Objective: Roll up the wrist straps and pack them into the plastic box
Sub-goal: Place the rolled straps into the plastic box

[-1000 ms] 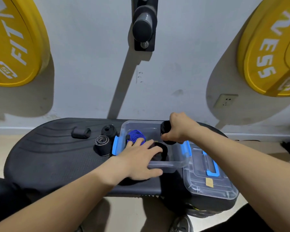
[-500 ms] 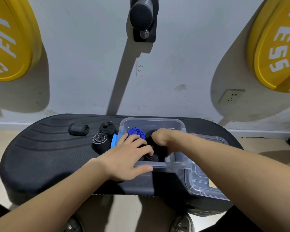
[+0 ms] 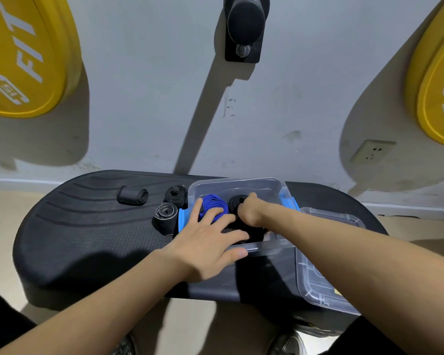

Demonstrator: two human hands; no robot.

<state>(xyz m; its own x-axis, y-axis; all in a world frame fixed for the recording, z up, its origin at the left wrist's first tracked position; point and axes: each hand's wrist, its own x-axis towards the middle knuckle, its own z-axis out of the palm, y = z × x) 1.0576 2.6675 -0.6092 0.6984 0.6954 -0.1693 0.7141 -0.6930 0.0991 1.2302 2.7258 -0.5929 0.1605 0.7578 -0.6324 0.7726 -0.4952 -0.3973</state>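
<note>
Gym, yellow weight plates point(image 3: 23, 60) on wall point(image 3: 144, 98), black step platform point(image 3: 87, 239)

The desk point(image 3: 87, 239) runs across the middle of the frame, plastic box point(image 3: 236, 182) on it a bit right of centre. Three rolled straps point(image 3: 175, 197) sit on the desk just left of the box, more rolls point(image 3: 213, 204) inside it. Lid point(image 3: 318, 285) lies lower right, beside the box. Weight plates point(image 3: 23, 60) hang upper left and upper right.
</note>
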